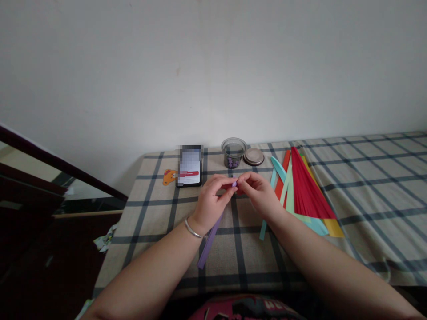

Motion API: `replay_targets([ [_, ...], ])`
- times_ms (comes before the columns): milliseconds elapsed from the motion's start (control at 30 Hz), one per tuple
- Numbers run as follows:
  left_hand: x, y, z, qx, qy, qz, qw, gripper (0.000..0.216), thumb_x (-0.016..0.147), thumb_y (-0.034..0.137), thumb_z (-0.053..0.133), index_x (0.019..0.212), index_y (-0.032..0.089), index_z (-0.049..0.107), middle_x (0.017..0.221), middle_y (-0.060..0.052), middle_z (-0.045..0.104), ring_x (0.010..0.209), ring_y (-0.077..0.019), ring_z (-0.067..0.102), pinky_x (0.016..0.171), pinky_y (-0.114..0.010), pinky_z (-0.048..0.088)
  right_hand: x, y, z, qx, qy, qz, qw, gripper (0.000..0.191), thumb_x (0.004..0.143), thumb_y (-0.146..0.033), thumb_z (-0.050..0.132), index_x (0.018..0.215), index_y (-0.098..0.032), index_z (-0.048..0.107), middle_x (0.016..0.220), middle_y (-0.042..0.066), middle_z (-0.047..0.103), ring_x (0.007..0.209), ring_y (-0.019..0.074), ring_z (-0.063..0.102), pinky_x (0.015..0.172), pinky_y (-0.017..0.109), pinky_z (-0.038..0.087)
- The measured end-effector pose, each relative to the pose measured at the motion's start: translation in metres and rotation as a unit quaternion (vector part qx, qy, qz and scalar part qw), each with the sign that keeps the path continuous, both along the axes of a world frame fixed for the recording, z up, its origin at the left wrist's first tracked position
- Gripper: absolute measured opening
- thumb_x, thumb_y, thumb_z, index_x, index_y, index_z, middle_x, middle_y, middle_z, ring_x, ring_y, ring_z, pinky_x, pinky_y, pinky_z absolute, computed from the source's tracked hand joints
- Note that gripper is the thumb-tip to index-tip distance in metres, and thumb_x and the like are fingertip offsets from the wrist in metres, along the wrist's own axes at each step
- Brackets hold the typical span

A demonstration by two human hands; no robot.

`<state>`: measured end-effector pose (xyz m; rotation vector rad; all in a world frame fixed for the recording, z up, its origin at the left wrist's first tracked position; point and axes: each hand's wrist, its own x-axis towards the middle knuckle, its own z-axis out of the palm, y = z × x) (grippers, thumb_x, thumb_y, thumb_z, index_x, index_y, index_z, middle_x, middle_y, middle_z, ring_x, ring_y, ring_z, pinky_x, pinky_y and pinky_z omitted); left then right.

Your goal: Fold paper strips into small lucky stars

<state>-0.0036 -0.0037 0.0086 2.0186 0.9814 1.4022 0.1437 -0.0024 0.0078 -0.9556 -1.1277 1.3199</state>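
Both of my hands meet over the checked cloth, fingertips nearly touching. Between the thumb and index finger of my left hand (216,193) is a small folded piece of purple paper (234,183). My right hand (254,191) pinches at the right side of that same piece; its exact shape is too small to make out. A flat purple paper strip (209,242) lies on the cloth below my left hand, its upper end hidden behind the wrist and fingers. Beyond my hands stands a clear plastic jar (233,149) with several small purple pieces (232,162) at its bottom.
A round lid (254,156) lies beside the jar. On the left a phone (190,166) leans upright near an orange bear figure (169,177). Fanned red paper strips (308,191) lie over yellow, green and blue ones at right. The checked tablecloth (150,222) meets a wall behind.
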Motion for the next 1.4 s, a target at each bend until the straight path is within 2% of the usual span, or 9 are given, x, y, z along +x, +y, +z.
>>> replay_targets([
  [233, 0.002, 0.001, -0.003, -0.040, -0.040, -0.010, 0.998, 0.014, 0.083, 0.024, 0.061, 0.096, 0.021, 0.063, 0.093, -0.004, 0.066, 0.086, -0.0147, 0.060, 0.077, -0.028, 0.050, 0.000, 0.000, 0.000, 0.012, 0.000, 0.005, 1.000, 0.029, 0.068, -0.046, 0.072, 0.071, -0.020, 0.057, 0.068, -0.001, 0.059, 0.063, 0.0113, 0.054, 0.061, 0.025, 0.045],
  [400, 0.003, 0.000, -0.003, -0.092, -0.070, -0.013, 0.993, 0.016, 0.083, 0.027, 0.060, 0.097, 0.020, 0.062, 0.094, -0.005, 0.066, 0.084, -0.0149, 0.062, 0.079, -0.029, 0.051, 0.001, -0.002, -0.001, 0.061, -0.051, -0.014, 0.997, 0.022, 0.074, -0.041, 0.068, 0.076, -0.021, 0.058, 0.075, 0.000, 0.060, 0.069, 0.0128, 0.055, 0.065, 0.026, 0.046],
  [767, 0.004, 0.000, -0.004, -0.127, -0.099, -0.032, 0.987, 0.017, 0.079, 0.025, 0.065, 0.094, 0.019, 0.059, 0.092, -0.004, 0.063, 0.081, -0.0133, 0.062, 0.076, -0.026, 0.051, 0.003, -0.005, -0.002, 0.147, -0.158, -0.054, 0.975, 0.009, 0.080, -0.028, 0.062, 0.077, -0.022, 0.056, 0.077, 0.001, 0.058, 0.071, 0.0143, 0.057, 0.064, 0.027, 0.047],
  [900, 0.005, -0.001, -0.004, -0.155, -0.125, -0.059, 0.978, 0.016, 0.082, 0.028, 0.061, 0.095, 0.019, 0.058, 0.094, -0.003, 0.061, 0.084, -0.0126, 0.061, 0.077, -0.025, 0.050, 0.003, -0.006, -0.001, 0.162, -0.184, -0.063, 0.967, 0.008, 0.081, -0.027, 0.060, 0.077, -0.022, 0.055, 0.076, 0.001, 0.058, 0.070, 0.0145, 0.057, 0.063, 0.028, 0.048],
  [1033, 0.007, 0.000, -0.006, -0.195, -0.164, -0.055, 0.965, 0.014, 0.083, 0.029, 0.060, 0.091, 0.018, 0.058, 0.092, -0.003, 0.062, 0.085, -0.0133, 0.060, 0.078, -0.026, 0.050, 0.004, -0.006, -0.002, 0.186, -0.200, -0.067, 0.960, 0.006, 0.082, -0.025, 0.058, 0.079, -0.022, 0.055, 0.079, 0.002, 0.057, 0.070, 0.0144, 0.057, 0.063, 0.029, 0.049],
  [1200, 0.010, 0.002, -0.006, -0.277, -0.252, -0.084, 0.923, 0.017, 0.075, 0.027, 0.068, 0.085, 0.017, 0.057, 0.082, 0.001, 0.060, 0.075, -0.0109, 0.060, 0.074, -0.025, 0.052, 0.006, -0.007, -0.001, 0.231, -0.222, -0.078, 0.944, 0.005, 0.082, -0.019, 0.057, 0.078, -0.022, 0.055, 0.080, 0.003, 0.057, 0.072, 0.0147, 0.057, 0.063, 0.029, 0.050],
  [1400, 0.013, 0.002, -0.003, -0.414, -0.366, -0.149, 0.820, 0.026, 0.065, 0.021, 0.076, 0.080, 0.016, 0.056, 0.077, 0.003, 0.062, 0.072, -0.0102, 0.062, 0.074, -0.027, 0.053, 0.008, -0.006, 0.001, 0.288, -0.251, -0.084, 0.920, 0.010, 0.081, -0.013, 0.057, 0.077, -0.021, 0.057, 0.079, 0.002, 0.059, 0.075, 0.0146, 0.057, 0.063, 0.028, 0.050],
])
